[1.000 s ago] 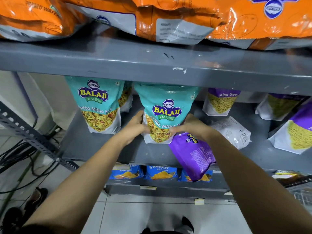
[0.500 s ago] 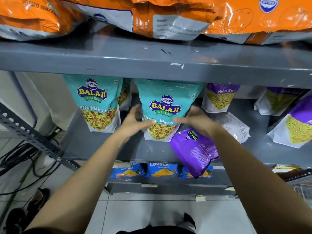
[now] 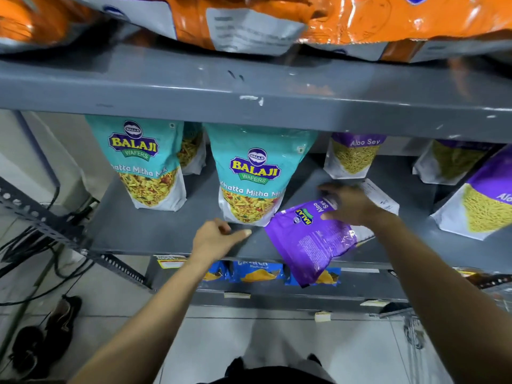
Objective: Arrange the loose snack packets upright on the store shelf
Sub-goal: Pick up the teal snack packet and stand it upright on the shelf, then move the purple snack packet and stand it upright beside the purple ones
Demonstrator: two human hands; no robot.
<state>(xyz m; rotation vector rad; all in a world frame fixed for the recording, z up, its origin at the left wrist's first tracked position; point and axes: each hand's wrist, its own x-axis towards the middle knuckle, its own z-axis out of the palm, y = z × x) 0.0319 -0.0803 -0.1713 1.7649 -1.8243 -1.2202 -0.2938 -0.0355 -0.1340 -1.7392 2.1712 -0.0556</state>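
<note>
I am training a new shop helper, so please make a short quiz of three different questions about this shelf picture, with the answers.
1. True or false: the purple Aloo Sev packet under the right hand stands upright.
2. Which name is printed on the teal packet just beyond the left hand? A) Aloo Sev B) Khatta Mitha Mix C) Masala Crunch
3. What colour are the big bags on the top shelf?

Key
1. False: it lies flat, its lower end over the shelf edge.
2. B
3. Orange
</note>
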